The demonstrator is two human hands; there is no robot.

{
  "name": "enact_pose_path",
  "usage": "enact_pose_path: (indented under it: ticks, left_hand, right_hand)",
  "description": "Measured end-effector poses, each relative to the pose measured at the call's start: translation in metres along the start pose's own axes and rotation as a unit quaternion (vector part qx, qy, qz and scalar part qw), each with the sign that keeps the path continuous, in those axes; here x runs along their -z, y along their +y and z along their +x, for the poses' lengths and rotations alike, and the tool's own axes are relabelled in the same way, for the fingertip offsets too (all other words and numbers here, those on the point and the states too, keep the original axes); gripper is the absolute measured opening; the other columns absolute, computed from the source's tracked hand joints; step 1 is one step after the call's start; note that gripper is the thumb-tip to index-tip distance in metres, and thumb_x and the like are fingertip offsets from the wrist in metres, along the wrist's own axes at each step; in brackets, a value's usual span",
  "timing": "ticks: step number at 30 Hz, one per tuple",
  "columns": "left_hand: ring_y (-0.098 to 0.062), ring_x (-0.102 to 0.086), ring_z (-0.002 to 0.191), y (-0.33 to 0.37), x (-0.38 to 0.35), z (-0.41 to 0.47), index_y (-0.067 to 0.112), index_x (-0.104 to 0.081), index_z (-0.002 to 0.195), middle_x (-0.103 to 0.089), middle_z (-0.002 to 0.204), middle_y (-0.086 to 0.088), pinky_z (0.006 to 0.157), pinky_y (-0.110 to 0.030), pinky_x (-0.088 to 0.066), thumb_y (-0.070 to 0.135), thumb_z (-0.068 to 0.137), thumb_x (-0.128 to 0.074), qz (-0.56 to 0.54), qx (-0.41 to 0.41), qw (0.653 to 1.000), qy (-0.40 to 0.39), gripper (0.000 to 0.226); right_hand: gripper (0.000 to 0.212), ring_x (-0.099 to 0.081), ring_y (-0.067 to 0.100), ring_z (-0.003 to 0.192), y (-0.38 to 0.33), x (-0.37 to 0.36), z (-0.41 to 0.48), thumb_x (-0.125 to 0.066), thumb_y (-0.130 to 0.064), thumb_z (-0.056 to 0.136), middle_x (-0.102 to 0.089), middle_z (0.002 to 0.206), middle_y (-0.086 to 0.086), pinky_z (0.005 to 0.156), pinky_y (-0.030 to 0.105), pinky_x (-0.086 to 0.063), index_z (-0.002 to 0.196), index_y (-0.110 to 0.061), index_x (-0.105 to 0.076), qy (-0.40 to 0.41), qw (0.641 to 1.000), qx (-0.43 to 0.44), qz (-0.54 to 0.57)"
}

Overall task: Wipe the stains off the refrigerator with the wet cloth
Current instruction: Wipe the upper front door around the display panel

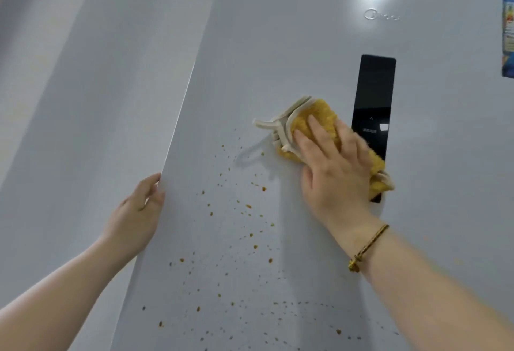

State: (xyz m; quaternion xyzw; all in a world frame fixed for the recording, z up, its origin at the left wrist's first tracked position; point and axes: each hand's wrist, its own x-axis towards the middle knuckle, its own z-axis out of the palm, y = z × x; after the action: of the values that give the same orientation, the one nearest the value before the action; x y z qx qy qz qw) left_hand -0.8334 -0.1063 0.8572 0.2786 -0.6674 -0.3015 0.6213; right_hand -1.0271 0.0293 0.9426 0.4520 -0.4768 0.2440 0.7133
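Fingers (314,130) of your right hand (336,172) are spread flat, pressing the cloth (314,114) against the fridge door (278,44) just left of the black panel (375,94); the flat palm likely spreads pressure. Your left hand (139,214) is curled round the door's left edge, probably to brace it against the push. Brown stains (250,235) are scattered below the cloth, mostly unwiped. Cloth's pale trim sticks out left.

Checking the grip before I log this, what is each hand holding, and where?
Right hand presses flat on the middle of the yellow cloth against the refrigerator door. Left hand grips the door's left edge.
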Motion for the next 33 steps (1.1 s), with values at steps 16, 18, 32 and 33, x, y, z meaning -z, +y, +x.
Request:
enact_pose_path:
  ticks: [16,18,32,33]
  left_hand:
    - [-0.011,-0.056,0.104,-0.009,0.022,0.006,0.034,-0.057,0.101,-0.062,0.106,0.016,0.085,-0.028,-0.042,0.013,0.098,-0.033,-0.198,0.050,0.974,-0.096,0.032]
    - [-0.009,-0.058,0.098,-0.009,0.024,0.007,0.030,-0.058,0.103,-0.063,0.103,0.014,0.077,-0.026,-0.044,0.010,0.097,-0.033,-0.207,0.056,0.972,-0.101,0.032]
    - [-0.008,-0.058,0.105,-0.020,0.030,0.013,0.025,-0.063,0.099,-0.064,0.111,0.012,0.089,-0.029,-0.044,-0.008,0.085,-0.031,-0.260,0.073,0.951,-0.152,0.048]
    - [-0.011,-0.059,0.102,-0.021,0.029,0.014,0.023,-0.063,0.096,-0.065,0.108,0.009,0.087,-0.030,-0.044,-0.008,0.085,-0.031,-0.270,0.080,0.949,-0.144,0.046]
  right_hand:
    - [0.053,-0.046,0.039,0.115,-0.061,-0.019,0.046,-0.033,-0.026,0.073,-0.056,0.131,0.005,0.097,0.047,-0.038,0.118,-0.019,-0.061,-0.070,0.996,-0.051,0.008]
    - [0.047,-0.044,0.033,0.110,-0.085,-0.024,0.025,-0.035,-0.026,0.073,-0.063,0.121,0.003,0.094,0.042,-0.036,0.108,-0.022,-0.067,-0.085,0.992,0.091,0.034]
    - [0.050,-0.045,0.038,0.122,-0.103,-0.033,0.055,-0.034,-0.025,0.075,-0.055,0.132,0.001,0.099,0.051,-0.033,0.115,-0.024,-0.063,-0.114,0.992,0.039,0.033]
    - [0.049,-0.049,0.037,0.117,-0.113,-0.035,0.039,-0.034,-0.026,0.073,-0.062,0.124,0.001,0.096,0.049,-0.038,0.108,-0.025,-0.068,-0.113,0.988,0.095,0.035]
